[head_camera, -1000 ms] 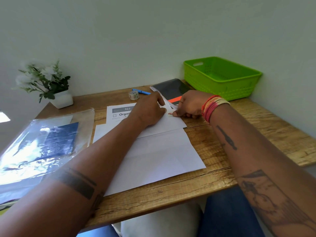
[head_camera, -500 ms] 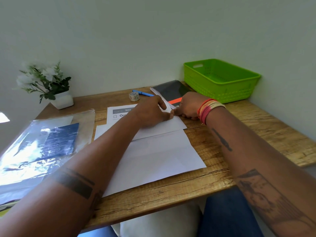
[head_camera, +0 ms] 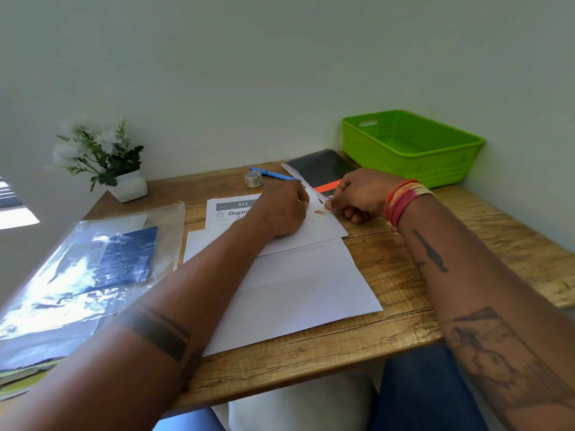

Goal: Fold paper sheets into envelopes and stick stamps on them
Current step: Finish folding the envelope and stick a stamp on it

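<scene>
White folded paper envelope [head_camera: 314, 233] lies mid-frame on the wooden table [head_camera: 404, 275], thin, light and easily creased. Left hand [head_camera: 280, 213] presses it flat; right hand [head_camera: 357, 199], fingers curled, pinches near the small red stamp [head_camera: 319, 212], best handled by edges.

Single head view, looking forward and down, close above wooden table [head_camera: 389, 331], facing wall [head_camera: 249, 73]

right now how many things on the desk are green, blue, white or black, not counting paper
green: 1, the basket
blue: 1, the pen
white: 1, the plant pot
black: 1, the notebook
total: 4
</scene>
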`<state>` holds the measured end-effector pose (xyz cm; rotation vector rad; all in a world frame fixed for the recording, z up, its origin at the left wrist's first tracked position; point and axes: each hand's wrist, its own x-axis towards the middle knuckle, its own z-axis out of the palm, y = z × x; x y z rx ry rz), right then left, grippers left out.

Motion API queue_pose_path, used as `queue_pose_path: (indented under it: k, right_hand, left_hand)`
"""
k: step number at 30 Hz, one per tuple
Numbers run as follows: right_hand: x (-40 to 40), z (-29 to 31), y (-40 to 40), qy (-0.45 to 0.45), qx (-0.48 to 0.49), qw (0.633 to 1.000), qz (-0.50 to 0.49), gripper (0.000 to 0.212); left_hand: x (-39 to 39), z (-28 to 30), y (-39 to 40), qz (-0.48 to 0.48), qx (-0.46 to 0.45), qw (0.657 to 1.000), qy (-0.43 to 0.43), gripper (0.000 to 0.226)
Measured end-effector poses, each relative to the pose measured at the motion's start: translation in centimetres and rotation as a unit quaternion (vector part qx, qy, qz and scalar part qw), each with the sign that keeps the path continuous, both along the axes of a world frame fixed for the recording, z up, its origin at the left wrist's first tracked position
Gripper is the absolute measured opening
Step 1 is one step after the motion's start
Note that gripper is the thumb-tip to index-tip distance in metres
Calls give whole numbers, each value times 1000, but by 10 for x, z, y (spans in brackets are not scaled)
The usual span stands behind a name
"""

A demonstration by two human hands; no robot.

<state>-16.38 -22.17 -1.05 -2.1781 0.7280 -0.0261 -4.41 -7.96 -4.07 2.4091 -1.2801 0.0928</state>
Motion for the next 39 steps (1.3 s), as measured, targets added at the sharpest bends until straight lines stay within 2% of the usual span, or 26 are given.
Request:
queue_pose_path:
  k: [4,8,13,17,21,25,28,30,32,33,34,36,38,39]
  right_hand:
    - [-4,3,2,-21,62,998,-11,21]
    - [-1,2,5,-38,58,997,-33,22]
    - [-2,-4,9,-60,32,996,-62,43]
    - [-12,0,6,-80,110,990,-39,25]
    - [-24,12,8,-140,182,973,-22,14]
    - [-31,27,6,-202,190,960,-25,7]
    - [-35,40,-4,-240,201,948,-52,10]
    - [-37,49,-9,-251,211,943,-60,18]
    - [-38,56,-13,-248,207,945,-59,22]
    - [-38,60,-14,-244,202,947,-59,22]
    - [-37,63,-15,-242,199,948,-59,23]
    - [-36,68,-15,-256,199,943,-70,24]
    - [-37,69,-13,-308,235,917,-99,23]
    - [-37,68,-11,-340,268,894,-118,25]
  left_hand:
    - [-5,11,7,-25,46,998,23,24]
    - [-17,13,6,5,15,999,46,8]
    - [-29,21,7,36,-24,996,75,17]
    - [-35,47,12,16,-84,995,45,27]
    - [-35,69,23,9,-112,993,25,16]
    - [-30,75,50,79,-199,976,-28,22]
    - [-27,66,76,190,-299,931,-84,29]
    - [-28,54,90,241,-358,901,-34,37]
    - [-25,45,97,253,-389,882,86,43]
    - [-24,43,99,253,-410,861,163,44]
    - [-23,43,99,251,-433,833,235,39]
    - [-23,48,102,245,-464,788,321,22]
    - [-21,53,101,248,-467,770,358,11]
    - [-19,55,100,250,-464,760,380,13]
